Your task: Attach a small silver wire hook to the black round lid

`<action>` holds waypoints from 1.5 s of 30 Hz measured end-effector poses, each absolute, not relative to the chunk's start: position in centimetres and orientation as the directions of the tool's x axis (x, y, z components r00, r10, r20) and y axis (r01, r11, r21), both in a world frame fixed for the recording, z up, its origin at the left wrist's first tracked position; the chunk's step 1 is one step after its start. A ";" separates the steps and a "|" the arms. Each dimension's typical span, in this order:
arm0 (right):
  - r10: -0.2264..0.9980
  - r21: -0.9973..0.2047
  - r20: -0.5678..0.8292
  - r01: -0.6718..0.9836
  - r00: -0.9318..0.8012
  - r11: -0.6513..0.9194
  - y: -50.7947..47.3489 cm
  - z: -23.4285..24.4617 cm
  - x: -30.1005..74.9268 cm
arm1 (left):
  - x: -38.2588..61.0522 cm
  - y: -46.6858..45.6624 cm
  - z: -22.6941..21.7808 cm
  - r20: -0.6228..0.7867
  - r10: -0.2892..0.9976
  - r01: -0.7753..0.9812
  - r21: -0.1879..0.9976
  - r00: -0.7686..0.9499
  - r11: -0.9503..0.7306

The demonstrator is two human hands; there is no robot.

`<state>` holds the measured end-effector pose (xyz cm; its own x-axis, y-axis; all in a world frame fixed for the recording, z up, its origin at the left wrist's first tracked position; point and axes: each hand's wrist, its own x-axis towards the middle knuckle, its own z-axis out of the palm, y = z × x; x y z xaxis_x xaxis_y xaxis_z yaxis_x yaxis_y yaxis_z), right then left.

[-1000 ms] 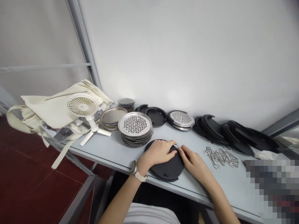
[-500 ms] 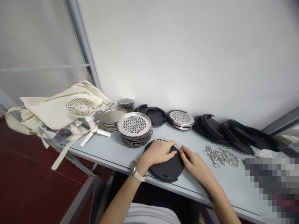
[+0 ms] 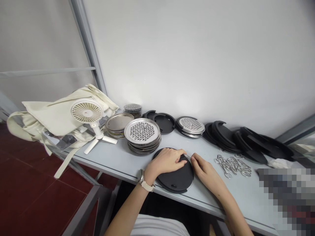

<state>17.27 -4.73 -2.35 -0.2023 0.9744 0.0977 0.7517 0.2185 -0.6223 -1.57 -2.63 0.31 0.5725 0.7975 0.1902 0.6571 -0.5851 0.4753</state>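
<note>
and on the pale grey bench (image 3: pixel 110 160) it's a stack of perforated steel discs (image 3: pixel 142 131) front and centre; to its left a white fan (image 3: pixel 86 111) and canvas bag (image 3: pixel 44 113), to its right black rings (image 3: pixel 221 136) and steel clips (image 3: pixel 232 166), just in front a black disc (image 3: pixel 176 179)!

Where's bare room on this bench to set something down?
Bare bench shows between the fan and the steel stack, and in front of the metal links. Crowded: the black rings at the back, and around the black disc, under the left hand and right hand.

Bright, soft light glows on the white wall (image 3: pixel 187 65), edges bowed, lower-right corner pixelated.
</note>
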 end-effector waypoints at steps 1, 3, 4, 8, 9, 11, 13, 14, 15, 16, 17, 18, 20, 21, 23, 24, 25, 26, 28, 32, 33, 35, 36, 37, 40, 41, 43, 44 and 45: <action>0.974 -0.619 0.105 0.753 -0.202 0.222 -4.7 -2.4 17.3 | -1.6 -2.6 0.3 0.190 0.798 0.657 0.476 0.572 -0.585; 0.973 -0.612 0.114 0.757 -0.200 0.228 -4.6 -2.4 17.3 | -1.6 -2.6 0.2 0.197 0.795 0.654 0.474 0.574 -0.590; 0.973 -0.609 0.122 0.760 -0.194 0.228 -4.6 -2.5 17.3 | -1.6 -2.6 0.2 0.206 0.791 0.651 0.469 0.576 -0.597; 0.974 -0.603 0.139 0.765 -0.179 0.227 -4.5 -2.4 17.6 | -1.6 -2.6 0.1 0.230 0.778 0.644 0.451 0.585 -0.618; 0.973 -0.603 0.140 0.764 -0.182 0.229 -4.5 -2.4 17.6 | -1.6 -2.6 0.1 0.231 0.777 0.644 0.449 0.586 -0.619; 0.973 -0.602 0.130 0.764 -0.192 0.231 -4.6 -2.3 17.6 | -1.6 -2.6 0.0 0.234 0.776 0.645 0.445 0.585 -0.621; 0.971 -0.597 0.112 0.767 -0.210 0.235 -4.7 -2.2 17.6 | -1.6 -2.7 0.0 0.240 0.776 0.646 0.441 0.583 -0.622; 0.969 -0.593 0.103 0.768 -0.224 0.241 -4.7 -2.1 17.6 | -1.6 -2.7 0.0 0.243 0.777 0.648 0.440 0.581 -0.622; 0.966 -0.588 0.098 0.769 -0.239 0.250 -4.7 -2.1 17.6 | -1.6 -2.7 0.0 0.245 0.779 0.650 0.439 0.578 -0.620; 0.963 -0.585 0.096 0.769 -0.252 0.259 -4.7 -2.1 17.5 | -1.6 -2.7 0.0 0.246 0.778 0.651 0.436 0.578 -0.621; 0.961 -0.582 0.097 0.768 -0.260 0.267 -4.7 -2.1 17.5 | -1.6 -2.7 0.0 0.246 0.779 0.653 0.434 0.577 -0.621; 0.959 -0.580 0.097 0.769 -0.265 0.271 -4.7 -2.1 17.5 | -1.6 -2.7 0.1 0.241 0.780 0.656 0.432 0.577 -0.619; 0.960 -0.577 0.092 0.771 -0.265 0.268 -4.6 -2.1 17.4 | -1.6 -2.7 0.1 0.226 0.783 0.661 0.432 0.579 -0.614; 0.960 -0.576 0.089 0.773 -0.264 0.266 -4.6 -2.2 17.4 | -1.6 -2.7 0.2 0.221 0.784 0.663 0.431 0.580 -0.612; 0.960 -0.575 0.090 0.773 -0.265 0.268 -4.6 -2.2 17.4 | -1.6 -2.8 0.3 0.215 0.786 0.667 0.428 0.580 -0.609; 0.960 -0.576 0.091 0.773 -0.264 0.267 -4.6 -2.2 17.4 | -1.6 -2.8 0.3 0.213 0.787 0.670 0.427 0.578 -0.608; 0.959 -0.575 0.097 0.771 -0.266 0.272 -4.6 -2.2 17.4 | -1.6 -2.8 0.3 0.211 0.789 0.672 0.426 0.578 -0.606; 0.959 -0.575 0.100 0.771 -0.266 0.274 -4.7 -2.2 17.4 | -1.6 -2.8 0.3 0.208 0.790 0.674 0.427 0.576 -0.604; 0.958 -0.573 0.102 0.772 -0.266 0.276 -4.7 -2.2 17.4 | -1.6 -2.8 0.3 0.207 0.793 0.675 0.430 0.573 -0.599; 0.958 -0.574 0.107 0.771 -0.264 0.277 -4.8 -1.9 17.3 | -1.6 -2.8 0.3 0.212 0.798 0.678 0.433 0.564 -0.594; 0.958 -0.575 0.112 0.769 -0.265 0.280 -4.8 -1.9 17.3 | -1.6 -2.8 0.3 0.214 0.797 0.678 0.429 0.565 -0.596; 0.957 -0.575 0.118 0.767 -0.265 0.283 -4.8 -1.8 17.4 | -1.6 -2.8 0.3 0.217 0.792 0.678 0.420 0.571 -0.604; 0.957 -0.575 0.118 0.768 -0.265 0.283 -4.7 -1.8 17.4 | -1.6 -2.8 0.2 0.216 0.790 0.678 0.416 0.574 -0.606; 0.957 -0.574 0.118 0.768 -0.264 0.282 -4.7 -1.9 17.4 | -1.6 -2.8 0.2 0.215 0.789 0.678 0.415 0.575 -0.607; 0.959 -0.574 0.113 0.770 -0.262 0.278 -4.7 -2.0 17.5 | -1.6 -2.7 0.2 0.223 0.785 0.671 0.418 0.579 -0.613; 0.959 -0.574 0.110 0.770 -0.262 0.277 -4.8 -2.1 17.5 | -1.6 -2.7 0.2 0.227 0.782 0.667 0.418 0.581 -0.616; 0.959 -0.577 0.102 0.770 -0.265 0.274 -4.8 -2.1 17.5 | -1.7 -2.7 0.3 0.223 0.781 0.666 0.420 0.583 -0.617; 0.959 -0.579 0.098 0.768 -0.267 0.273 -4.8 -2.1 17.5 | -1.7 -2.7 0.3 0.215 0.783 0.668 0.422 0.583 -0.613; 0.959 -0.581 0.097 0.767 -0.267 0.273 -4.8 -2.1 17.5 | -1.7 -2.7 0.3 0.207 0.786 0.670 0.425 0.582 -0.608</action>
<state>17.54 -4.79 -2.08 -0.2674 0.9587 0.0968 0.7670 0.2725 -0.5809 -1.66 -2.74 0.34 0.5824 0.7862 0.2067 0.6705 -0.6084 0.4247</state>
